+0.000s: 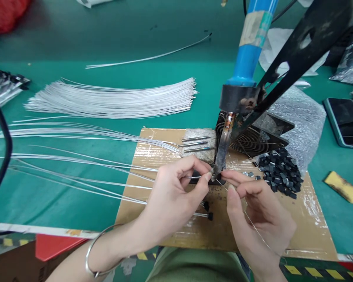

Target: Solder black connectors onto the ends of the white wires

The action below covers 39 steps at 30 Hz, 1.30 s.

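Observation:
Under the tip of a blue-handled soldering iron [222, 150], fixed in a black metal bracket, my two hands come close together. My left hand [176, 196] is closed in a pinch on a thin white wire [194, 177], its end at the iron's tip. Fingertips partly hide that end. Between thumb and fingers, my right hand [260, 211] pinches a strand of solder wire [256, 229]; it reaches up to the tip and trails down across the palm. Below my left hand lie wires with black connectors [210, 216] on their ends, on a cardboard sheet [314, 231].
Loose white wires [85, 159] and a thick wire bundle [114, 100] lie at left. Black connectors [282, 174] are heaped at right, beside a black fan [247, 137]. A yellow sponge [342, 187] and a phone [345, 122] sit farther right. A black cable [6, 156] curves at the left edge.

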Each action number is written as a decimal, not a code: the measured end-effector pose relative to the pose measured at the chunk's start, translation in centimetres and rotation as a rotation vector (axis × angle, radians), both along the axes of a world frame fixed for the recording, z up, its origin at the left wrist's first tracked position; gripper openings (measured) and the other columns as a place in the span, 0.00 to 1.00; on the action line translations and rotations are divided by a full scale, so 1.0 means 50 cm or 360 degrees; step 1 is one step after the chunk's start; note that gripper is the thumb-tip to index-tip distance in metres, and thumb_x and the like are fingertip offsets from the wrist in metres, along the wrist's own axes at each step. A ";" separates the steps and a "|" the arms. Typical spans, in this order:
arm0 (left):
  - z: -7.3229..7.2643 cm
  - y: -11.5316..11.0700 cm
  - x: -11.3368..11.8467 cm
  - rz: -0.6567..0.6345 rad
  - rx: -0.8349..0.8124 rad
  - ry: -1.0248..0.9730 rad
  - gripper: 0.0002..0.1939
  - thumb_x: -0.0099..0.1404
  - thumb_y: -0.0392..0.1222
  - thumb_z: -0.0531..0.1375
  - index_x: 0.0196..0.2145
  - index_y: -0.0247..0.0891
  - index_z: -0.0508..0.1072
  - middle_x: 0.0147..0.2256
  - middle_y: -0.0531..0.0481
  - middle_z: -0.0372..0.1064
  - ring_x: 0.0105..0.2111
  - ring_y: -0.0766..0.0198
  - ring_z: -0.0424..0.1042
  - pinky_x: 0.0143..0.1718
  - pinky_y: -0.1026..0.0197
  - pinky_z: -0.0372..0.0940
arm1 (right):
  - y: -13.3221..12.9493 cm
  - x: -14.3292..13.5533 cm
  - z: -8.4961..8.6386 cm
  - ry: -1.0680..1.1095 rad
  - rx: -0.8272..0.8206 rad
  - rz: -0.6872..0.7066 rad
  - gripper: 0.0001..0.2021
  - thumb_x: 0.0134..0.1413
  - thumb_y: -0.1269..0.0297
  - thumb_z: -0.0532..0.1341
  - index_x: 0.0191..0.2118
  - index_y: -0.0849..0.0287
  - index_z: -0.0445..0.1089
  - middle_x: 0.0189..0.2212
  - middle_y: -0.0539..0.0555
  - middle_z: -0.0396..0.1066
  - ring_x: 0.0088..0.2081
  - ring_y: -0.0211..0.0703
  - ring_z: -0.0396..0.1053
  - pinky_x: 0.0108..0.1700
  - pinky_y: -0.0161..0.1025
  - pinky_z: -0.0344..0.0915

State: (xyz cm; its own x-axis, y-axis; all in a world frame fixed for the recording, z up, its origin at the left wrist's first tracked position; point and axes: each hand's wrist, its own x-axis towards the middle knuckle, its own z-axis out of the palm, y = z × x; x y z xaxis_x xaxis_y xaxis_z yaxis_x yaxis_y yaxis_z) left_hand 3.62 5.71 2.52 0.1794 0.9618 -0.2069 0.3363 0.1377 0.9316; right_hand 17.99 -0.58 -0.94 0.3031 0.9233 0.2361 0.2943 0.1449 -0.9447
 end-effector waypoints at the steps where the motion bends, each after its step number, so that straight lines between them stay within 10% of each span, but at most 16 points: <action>1: 0.000 -0.001 0.000 0.0003 0.0002 -0.0002 0.06 0.62 0.37 0.60 0.28 0.37 0.74 0.29 0.50 0.77 0.27 0.66 0.68 0.23 0.64 0.55 | -0.001 0.001 -0.001 0.0001 0.0005 0.0004 0.09 0.61 0.76 0.64 0.34 0.55 0.68 0.46 0.54 0.81 0.49 0.43 0.80 0.51 0.38 0.75; 39: -0.005 -0.007 0.001 0.0015 0.0050 -0.0015 0.05 0.63 0.37 0.60 0.29 0.38 0.75 0.30 0.50 0.78 0.31 0.63 0.75 0.25 0.64 0.60 | 0.003 -0.006 -0.005 0.0003 0.0077 -0.0033 0.08 0.61 0.76 0.65 0.34 0.56 0.70 0.44 0.53 0.81 0.46 0.41 0.81 0.51 0.37 0.74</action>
